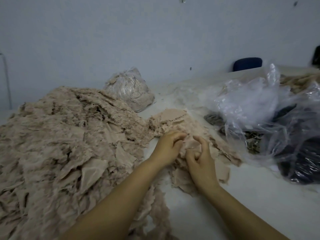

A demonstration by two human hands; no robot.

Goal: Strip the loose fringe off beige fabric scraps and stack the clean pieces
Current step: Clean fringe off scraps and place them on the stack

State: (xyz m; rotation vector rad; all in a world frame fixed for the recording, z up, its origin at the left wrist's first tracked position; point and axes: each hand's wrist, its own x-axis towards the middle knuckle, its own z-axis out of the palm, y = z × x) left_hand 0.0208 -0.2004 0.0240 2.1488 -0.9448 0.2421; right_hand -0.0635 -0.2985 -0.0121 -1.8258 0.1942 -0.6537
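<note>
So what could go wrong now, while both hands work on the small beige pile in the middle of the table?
Two risks, I think.
1. The big heap of fringed scraps touches the small pile, so cleaned and uncleaned pieces may get mixed.
2. The left hand and right hand pull close together on thin fabric; a hard pull might tear a piece. The picture is blurred, so I cannot tell the exact grip.
</note>
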